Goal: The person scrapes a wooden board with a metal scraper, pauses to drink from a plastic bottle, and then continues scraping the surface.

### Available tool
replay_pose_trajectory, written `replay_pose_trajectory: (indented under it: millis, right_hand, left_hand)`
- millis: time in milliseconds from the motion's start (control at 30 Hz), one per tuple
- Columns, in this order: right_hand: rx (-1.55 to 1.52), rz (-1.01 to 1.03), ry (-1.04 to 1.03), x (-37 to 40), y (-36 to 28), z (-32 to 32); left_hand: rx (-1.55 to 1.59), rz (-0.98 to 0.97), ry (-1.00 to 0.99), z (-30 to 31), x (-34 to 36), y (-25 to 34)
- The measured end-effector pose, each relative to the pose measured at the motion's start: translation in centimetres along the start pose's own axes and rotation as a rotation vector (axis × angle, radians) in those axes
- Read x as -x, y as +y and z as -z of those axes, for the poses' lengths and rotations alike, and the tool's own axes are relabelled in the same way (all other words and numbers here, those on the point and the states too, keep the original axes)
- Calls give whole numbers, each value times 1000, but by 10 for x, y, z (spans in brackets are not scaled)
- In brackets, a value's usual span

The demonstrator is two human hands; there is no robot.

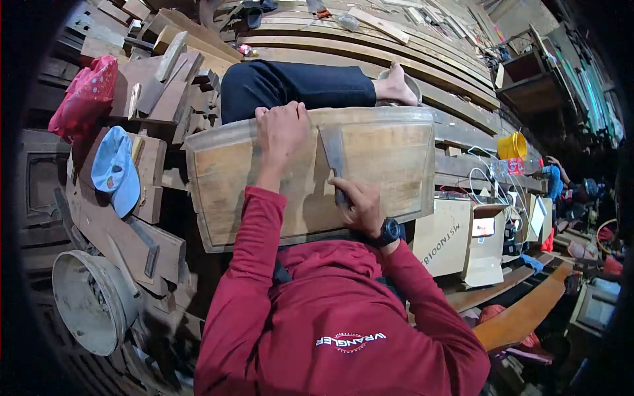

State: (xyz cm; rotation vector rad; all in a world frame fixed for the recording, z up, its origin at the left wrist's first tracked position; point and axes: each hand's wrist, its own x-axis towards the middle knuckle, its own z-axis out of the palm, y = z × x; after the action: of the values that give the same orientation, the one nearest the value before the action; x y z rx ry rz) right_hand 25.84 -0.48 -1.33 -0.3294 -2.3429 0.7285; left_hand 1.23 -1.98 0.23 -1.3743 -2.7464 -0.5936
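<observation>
Planks (370, 49) and offcuts crowd the workshop floor. Near the middle, a panel (386, 162) rests across the person's lap. The left hand (282, 135) lies on it, fingers hooked over its far edge. The right hand (360, 206) is closed around a scraper (333, 155), blade flat on the wood. The blade sits just beside the left hand, so a slip could nick it or gouge the panel.

Stacked planks (370, 49) carrying the workshop clutter

The long curved planks are lying layered one over another, and short wood offcuts (173, 82) are piling up at the left. A blue cap (115, 168) is resting on a board there, a red cloth bag (86, 96) is sitting beside the offcuts, a metal basin (89, 303) is tilting lower down, and a cardboard box (446, 234) is standing at the right.
</observation>
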Motion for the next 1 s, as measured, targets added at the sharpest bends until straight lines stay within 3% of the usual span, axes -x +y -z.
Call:
replay_pose_trajectory:
  millis: [133, 433, 800, 933, 1000]
  right_hand:
    - [-7, -88, 14, 4, -3, 7]
    - [22, 11, 26, 9, 4, 5]
    - [-29, -74, 128, -5, 1, -7]
    - [-43, 2, 96, 5, -1, 7]
    - [-37, -57, 71, 2, -2, 2]
  left_hand:
    - [11, -14, 45, -7, -2, -2]
    - [20, -8, 29, -4, -2, -2]
    - [3, 3, 23, -3, 0, 1]
    - [-13, -7, 32, -3, -1, 0]
    - [2, 5, 15, -2, 1, 0]
